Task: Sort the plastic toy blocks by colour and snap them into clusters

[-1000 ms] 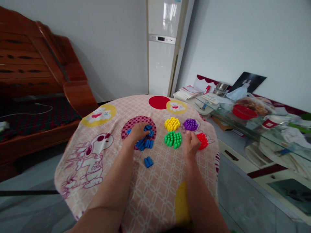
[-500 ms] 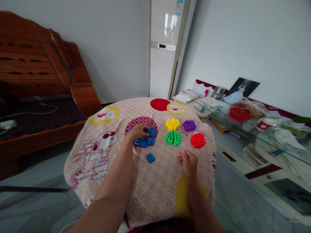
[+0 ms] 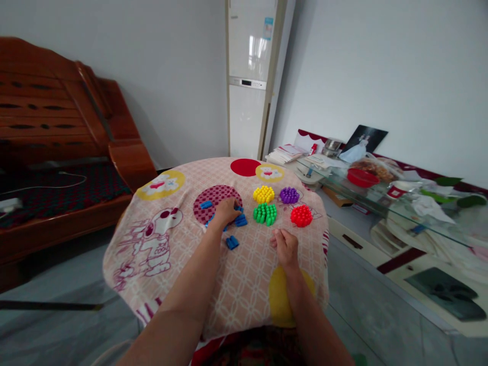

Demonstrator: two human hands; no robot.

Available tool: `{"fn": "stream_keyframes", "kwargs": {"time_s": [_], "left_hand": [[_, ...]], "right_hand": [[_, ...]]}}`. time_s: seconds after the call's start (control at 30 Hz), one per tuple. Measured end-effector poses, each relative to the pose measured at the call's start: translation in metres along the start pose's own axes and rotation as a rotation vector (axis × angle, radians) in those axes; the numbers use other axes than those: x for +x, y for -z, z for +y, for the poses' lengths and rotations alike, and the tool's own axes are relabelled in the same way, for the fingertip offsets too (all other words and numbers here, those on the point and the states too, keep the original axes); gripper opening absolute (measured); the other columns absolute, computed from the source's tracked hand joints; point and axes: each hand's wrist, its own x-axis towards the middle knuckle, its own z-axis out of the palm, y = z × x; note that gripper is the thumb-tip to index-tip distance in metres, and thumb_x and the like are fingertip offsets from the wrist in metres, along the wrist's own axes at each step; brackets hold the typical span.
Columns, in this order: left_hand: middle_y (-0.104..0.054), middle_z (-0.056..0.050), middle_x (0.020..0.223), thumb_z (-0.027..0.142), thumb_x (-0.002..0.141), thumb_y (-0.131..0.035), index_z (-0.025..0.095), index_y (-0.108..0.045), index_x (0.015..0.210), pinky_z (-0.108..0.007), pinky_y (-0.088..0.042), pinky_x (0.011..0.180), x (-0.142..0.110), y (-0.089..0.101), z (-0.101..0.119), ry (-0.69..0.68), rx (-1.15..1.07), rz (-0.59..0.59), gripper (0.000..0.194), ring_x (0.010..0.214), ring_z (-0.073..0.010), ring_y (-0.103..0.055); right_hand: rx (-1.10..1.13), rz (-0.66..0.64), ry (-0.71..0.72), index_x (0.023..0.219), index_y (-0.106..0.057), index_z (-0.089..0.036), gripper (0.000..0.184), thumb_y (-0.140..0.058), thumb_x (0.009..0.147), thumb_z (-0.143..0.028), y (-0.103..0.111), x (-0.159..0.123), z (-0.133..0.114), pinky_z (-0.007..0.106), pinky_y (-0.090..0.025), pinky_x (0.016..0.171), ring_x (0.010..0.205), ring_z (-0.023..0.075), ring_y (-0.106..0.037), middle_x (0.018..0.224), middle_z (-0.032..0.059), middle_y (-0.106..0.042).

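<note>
My left hand (image 3: 227, 209) reaches down into a loose group of small blue plastic pieces (image 3: 241, 220), its fingers curled on some of them at the fingertips. The hand covers part of the group. One blue piece (image 3: 206, 205) lies apart to its left, and a pair of blue pieces (image 3: 232, 242) lies side by side nearer me. My right hand (image 3: 285, 245) rests on the cloth as a loose fist; whatever is inside, if anything, is hidden. Just beyond it are tight clusters of small pieces: green (image 3: 265, 214), red (image 3: 301, 216), yellow (image 3: 263, 194) and purple (image 3: 289, 195).
A patterned pink cloth (image 3: 244, 284) covers the round table. To the right stands a glass-topped cabinet (image 3: 343, 188) holding papers, a red bowl (image 3: 362, 177) and bags. A wooden bench (image 3: 129, 162) is at the left, and a tall white appliance (image 3: 247, 117) stands behind.
My left hand has moved right across the blue pieces, uncovering one at the left. My right hand stays a fist on the cloth. The whole view has shifted slightly.
</note>
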Motion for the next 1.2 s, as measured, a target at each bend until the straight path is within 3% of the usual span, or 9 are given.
{"fn": "stream_keyframes", "kwargs": {"time_s": [0.1, 0.23, 0.43, 0.57, 0.7, 0.83, 0.93, 1.03, 1.2], "left_hand": [[-0.071, -0.007, 0.099, 0.020, 0.070, -0.067, 0.017, -0.066, 0.100, -0.029, -0.046, 0.078, -0.008, 0.003, 0.005, -0.047, -0.014, 0.049, 0.030, 0.091, -0.0217, -0.063], [-0.071, -0.006, 0.091, 0.022, 0.075, -0.063, 0.018, -0.066, 0.090, -0.030, -0.045, 0.076, -0.021, 0.008, 0.024, -0.095, -0.058, 0.157, 0.016, 0.086, -0.0208, -0.064], [-0.066, 0.001, 0.071, 0.021, 0.071, -0.068, 0.017, -0.065, 0.081, -0.024, -0.043, 0.064, -0.047, 0.000, 0.064, -0.317, -0.354, -0.023, 0.011, 0.068, -0.0139, -0.061], [-0.064, 0.001, 0.067, 0.021, 0.073, -0.067, 0.017, -0.063, 0.077, -0.025, -0.041, 0.061, -0.060, -0.017, 0.082, -0.339, -0.411, -0.046, 0.006, 0.064, -0.0129, -0.057], [-0.064, -0.001, 0.068, 0.019, 0.077, -0.062, 0.018, -0.061, 0.074, -0.026, -0.038, 0.059, -0.066, -0.037, 0.089, -0.372, -0.428, -0.071, 0.004, 0.062, -0.0132, -0.055], [-0.064, -0.001, 0.069, 0.017, 0.078, -0.059, 0.018, -0.062, 0.075, -0.026, -0.038, 0.058, -0.070, -0.048, 0.092, -0.393, -0.437, -0.128, 0.005, 0.063, -0.0136, -0.054], [-0.065, -0.001, 0.069, 0.020, 0.080, -0.058, 0.018, -0.064, 0.075, -0.026, -0.039, 0.060, -0.069, -0.044, 0.090, -0.431, -0.425, -0.137, 0.008, 0.064, -0.0131, -0.055], [-0.066, -0.001, 0.071, 0.024, 0.083, -0.057, 0.017, -0.066, 0.077, -0.025, -0.040, 0.063, -0.060, -0.028, 0.079, -0.405, -0.412, -0.033, 0.013, 0.064, -0.0126, -0.055], [-0.069, -0.003, 0.077, 0.023, 0.081, -0.057, 0.016, -0.067, 0.081, -0.025, -0.042, 0.066, -0.040, 0.002, 0.037, -0.208, -0.277, 0.125, 0.012, 0.069, -0.0141, -0.061]], "right_hand": [[-0.001, 0.009, -0.006, 0.067, -0.062, -0.018, 0.048, -0.045, 0.089, -0.057, 0.000, 0.001, 0.001, 0.024, -0.046, 0.052, 0.051, 0.0143, -0.060, 0.059, 0.0027, -0.065], [0.006, 0.006, -0.014, 0.069, -0.063, -0.018, 0.047, -0.044, 0.089, -0.056, 0.000, 0.001, 0.001, 0.024, -0.046, 0.052, 0.051, 0.0139, -0.060, 0.060, 0.0025, -0.065], [0.012, 0.066, -0.009, 0.076, -0.066, -0.016, 0.044, -0.046, 0.089, -0.053, 0.005, -0.001, -0.001, 0.025, -0.046, 0.050, 0.052, 0.0142, -0.059, 0.067, 0.0040, -0.068], [-0.002, 0.135, 0.053, 0.101, -0.071, -0.014, 0.041, -0.055, 0.084, -0.047, 0.009, -0.002, 0.004, 0.030, -0.054, 0.067, 0.072, 0.0192, -0.067, 0.090, 0.0101, -0.074], [-0.064, 0.087, 0.118, 0.111, -0.071, -0.015, 0.041, -0.060, 0.079, -0.038, 0.013, -0.003, 0.004, 0.033, -0.055, 0.076, 0.081, 0.0209, -0.068, 0.100, 0.0116, -0.074], [-0.141, 0.058, 0.168, 0.107, -0.073, -0.016, 0.037, -0.061, 0.079, -0.036, 0.014, -0.006, 0.002, 0.031, -0.054, 0.071, 0.076, 0.0197, -0.066, 0.094, 0.0098, -0.073], [-0.178, 0.086, 0.172, 0.101, -0.074, -0.016, 0.032, -0.061, 0.078, -0.035, 0.015, -0.006, 0.004, 0.032, -0.053, 0.071, 0.074, 0.0192, -0.065, 0.089, 0.0087, -0.072], [-0.169, 0.183, 0.150, 0.100, -0.073, -0.016, 0.033, -0.062, 0.076, -0.035, 0.018, -0.004, 0.008, 0.031, -0.054, 0.071, 0.075, 0.0192, -0.065, 0.088, 0.0085, -0.072], [-0.179, 0.289, 0.202, 0.098, -0.071, -0.016, 0.031, -0.060, 0.076, -0.035, 0.021, -0.002, 0.009, 0.030, -0.053, 0.070, 0.078, 0.0189, -0.065, 0.090, 0.0084, -0.071]]}}
